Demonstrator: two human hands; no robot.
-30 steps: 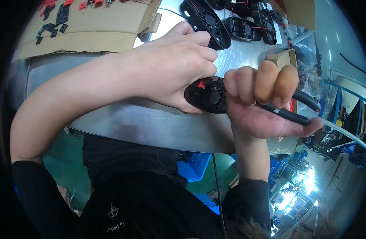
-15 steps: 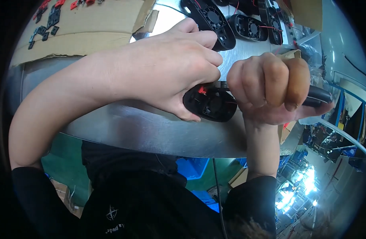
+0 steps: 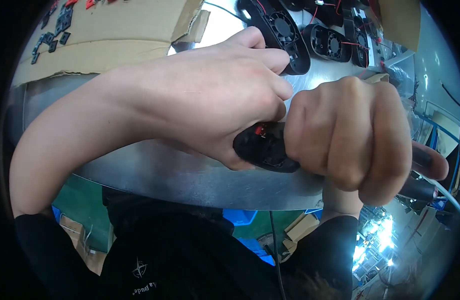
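My left hand (image 3: 230, 92) is closed on the edge of a black oval fan housing (image 3: 264, 152), holding it on the metal table. A small red part (image 3: 261, 131) shows on the housing near my thumb. Over the housing's right end is my right hand (image 3: 352, 137), its fingers curled into a fist round a dark cylindrical tool (image 3: 416, 190). Only the tool's outer end shows beyond my fingers; its working tip is hidden behind the fist. Just beyond my left fingertips lies a larger black fan housing (image 3: 285, 37).
More black fan housings (image 3: 330, 42) with red wires lie at the back right. A cardboard sheet (image 3: 125, 27) at the far left bears small black clips (image 3: 52, 42) and red pieces. The metal table's front edge (image 3: 205, 202) curves before me. A black cable (image 3: 274, 240) hangs below it.
My right hand has come nearer and lower with the tool, covering more of the housing's right end. My left hand and the housing sit slightly lower and further right in view.
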